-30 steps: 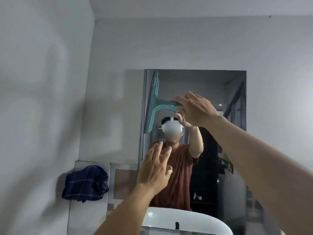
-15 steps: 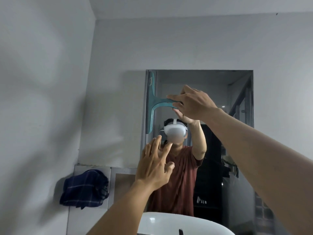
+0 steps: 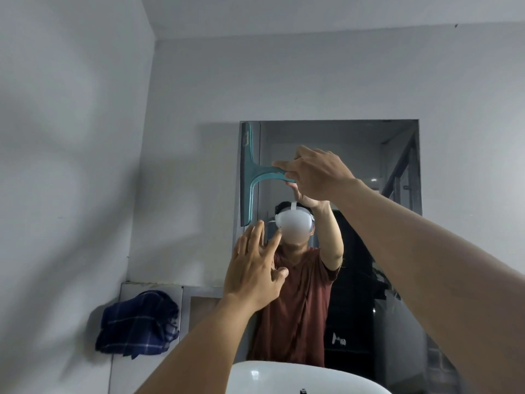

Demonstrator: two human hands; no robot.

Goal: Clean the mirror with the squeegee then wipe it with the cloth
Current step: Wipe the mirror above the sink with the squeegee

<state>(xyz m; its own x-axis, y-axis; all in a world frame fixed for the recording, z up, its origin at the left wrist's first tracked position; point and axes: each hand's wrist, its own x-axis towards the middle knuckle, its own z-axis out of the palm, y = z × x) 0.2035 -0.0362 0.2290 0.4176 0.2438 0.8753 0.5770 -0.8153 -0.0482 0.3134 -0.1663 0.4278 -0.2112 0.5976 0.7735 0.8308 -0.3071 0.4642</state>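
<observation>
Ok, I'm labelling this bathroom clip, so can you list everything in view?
mirror: one, plain glass, on the grey back wall
squeegee: one, teal, blade upright along the mirror's left edge
cloth: one, dark blue checked, bunched low to the left of the mirror
basin: one, white, bottom of view below the mirror
left hand: one, fingers straight, in front of the mirror's lower left
right hand: one, grips the squeegee handle

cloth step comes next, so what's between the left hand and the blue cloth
In the head view, only grey wall and pale wall panels lie between the left hand and the blue cloth; no object sits there.
</observation>
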